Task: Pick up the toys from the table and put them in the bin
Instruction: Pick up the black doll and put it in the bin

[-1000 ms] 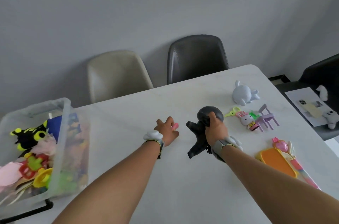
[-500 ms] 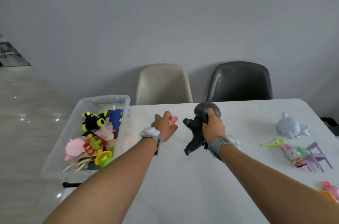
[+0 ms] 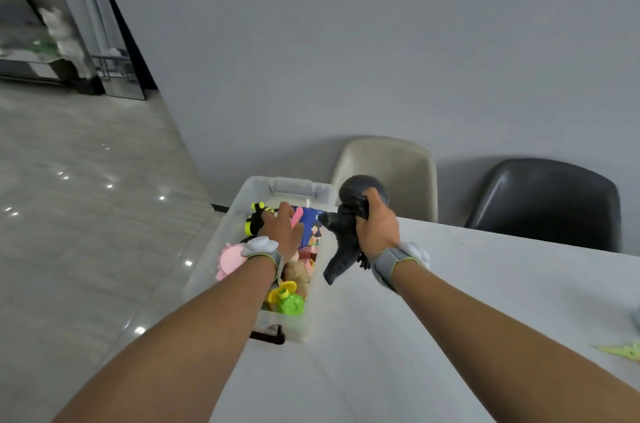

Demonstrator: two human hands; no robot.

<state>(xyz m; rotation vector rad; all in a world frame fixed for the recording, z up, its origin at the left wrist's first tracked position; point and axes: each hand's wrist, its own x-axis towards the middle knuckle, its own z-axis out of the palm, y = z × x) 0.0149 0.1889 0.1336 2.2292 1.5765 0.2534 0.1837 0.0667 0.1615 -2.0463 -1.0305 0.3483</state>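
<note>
Head view: bin (image 3: 221, 260) now under my left hand (image 3: 282, 232), which pinches pink toy (image 3: 296, 217); 0.5 s ago both were over table. Right hand (image 3: 377, 230) grips black dinosaur (image 3: 344, 239) beside rim. Drop next, I judge.

A beige chair (image 3: 391, 169) and a black chair (image 3: 547, 204) stand side by side against the grey wall (image 3: 346, 41), behind the white bench (image 3: 485, 284). Glossy tiled floor (image 3: 69, 197) lies left.
</note>
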